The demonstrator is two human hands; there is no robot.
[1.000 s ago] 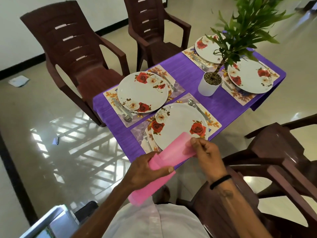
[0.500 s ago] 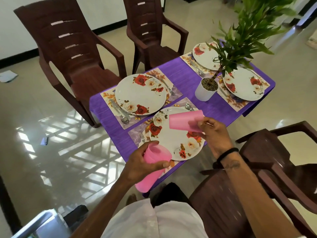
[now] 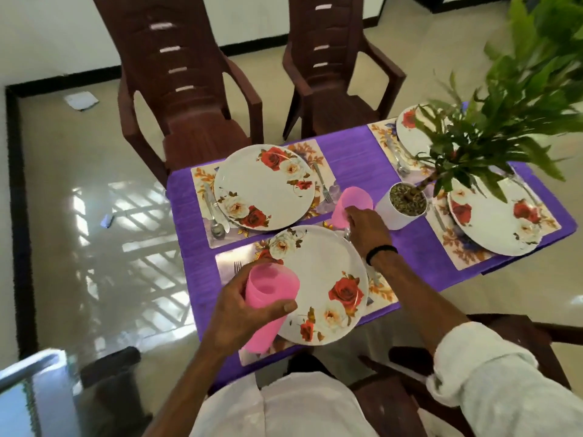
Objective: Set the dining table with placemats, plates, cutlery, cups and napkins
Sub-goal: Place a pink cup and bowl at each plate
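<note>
Cup-placing stage of the table setting. Your right hand (image 3: 366, 225) reaches across the near plate (image 3: 318, 285) and curls its fingers round a single pink cup (image 3: 351, 205), which sits tilted at the far corner of the near placemat (image 3: 232, 263), between the far-left plate (image 3: 265, 187) and the white plant pot (image 3: 400, 212); the cup's base is hidden behind your hand, so whether it already touches the purple tablecloth (image 3: 356, 152) cannot be told. Your left hand (image 3: 249, 307) grips a stack of pink cups (image 3: 268, 298) from the side, thumb across the front, mouth upward, held above the near edge of the table and overlapping the rim of the near plate. All four placemats carry plates, and cutlery shows beside the plates: a knife and spoon (image 3: 216, 212) left of the far-left plate and a fork (image 3: 323, 184) on its right. No cup stands free at any setting and no napkin is in view, so the task appears a little past its midpoint. The next move calls for you to bring the single cup upright, seat it flat beside the near plate just clear of the pot, and loosen your fingers without tipping it; you then draw a fresh cup off the stack for the next setting. The pot stands close by, so the plant's leaves (image 3: 504, 127) may brush your wrist.
</note>
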